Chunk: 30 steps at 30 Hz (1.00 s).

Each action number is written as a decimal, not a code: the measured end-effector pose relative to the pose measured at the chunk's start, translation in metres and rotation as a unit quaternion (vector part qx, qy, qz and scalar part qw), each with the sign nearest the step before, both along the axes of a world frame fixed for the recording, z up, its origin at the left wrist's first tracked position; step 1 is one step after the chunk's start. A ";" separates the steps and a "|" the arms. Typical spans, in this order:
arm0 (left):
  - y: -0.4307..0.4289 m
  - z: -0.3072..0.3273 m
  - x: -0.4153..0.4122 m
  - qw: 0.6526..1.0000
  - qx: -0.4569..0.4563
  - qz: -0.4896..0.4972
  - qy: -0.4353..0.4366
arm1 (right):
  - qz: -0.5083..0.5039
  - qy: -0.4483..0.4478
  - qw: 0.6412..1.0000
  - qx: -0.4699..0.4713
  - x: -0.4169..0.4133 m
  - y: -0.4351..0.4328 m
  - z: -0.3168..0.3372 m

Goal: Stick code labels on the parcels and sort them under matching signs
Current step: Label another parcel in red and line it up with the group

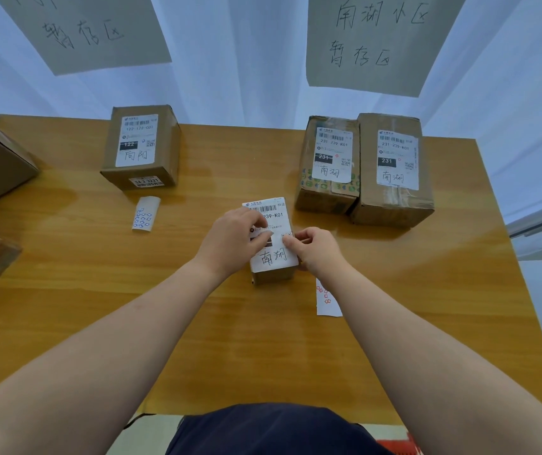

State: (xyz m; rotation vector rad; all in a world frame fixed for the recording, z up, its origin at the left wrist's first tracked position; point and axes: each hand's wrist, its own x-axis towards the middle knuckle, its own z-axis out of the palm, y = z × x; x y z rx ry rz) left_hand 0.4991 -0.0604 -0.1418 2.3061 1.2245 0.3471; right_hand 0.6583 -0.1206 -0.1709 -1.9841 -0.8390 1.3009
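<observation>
Head cam, looking down at the wooden counter (98, 290). Both hands are on a small parcel (272, 275) sitting right between them. It's a little brown cardboard box, and its top is almost fully covered by a white shipping label (276, 257). The label has a barcode at the far end, a printed code ending in 239-K01, a small QR square and big handwritten characters at the near end.

The left hand (230, 239) lies over the label's left half with bent fingers, tips down on the paper. Can't tell if it's pinching anything. The right hand (315, 251) has thumb and forefinger pinched together at the label's right edge, with the other fingers curled against that side of the box.

Just under the right wrist is a white sheet of red stickers (327, 300). A curled sheet of blue stickers (144, 213) lies out past the left hand.

Beyond the right hand, two bigger parcels (366, 172) stand touching, each labelled 231, under a handwritten paper sign (371, 44). Beyond the left hand, one parcel labelled 122 (143, 146) stands under a second sign (82, 31).
</observation>
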 end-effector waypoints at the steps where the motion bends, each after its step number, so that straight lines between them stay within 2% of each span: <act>1: 0.000 0.000 0.003 1.000 0.014 0.000 0.012 | 0.001 -0.002 1.000 0.000 0.000 0.000 0.000; 7: -0.001 -0.004 0.016 0.987 0.123 -0.059 0.088 | 0.007 -0.009 1.000 0.005 0.001 0.000 -0.001; 12: 0.000 -0.005 0.019 0.967 0.176 -0.121 0.138 | 0.017 -0.019 1.000 0.004 0.001 0.001 0.000; 24: 0.011 0.004 0.020 0.967 0.146 -0.169 0.123 | 0.018 -0.016 1.000 0.000 0.001 0.001 0.000; 27: 0.013 0.003 0.020 0.975 0.103 -0.148 0.133 | 0.014 0.000 1.000 -0.006 0.001 0.003 0.002; 30: 0.013 -0.001 0.018 0.992 0.023 -0.082 0.092 | 0.019 -0.002 1.000 -0.007 0.001 0.009 0.007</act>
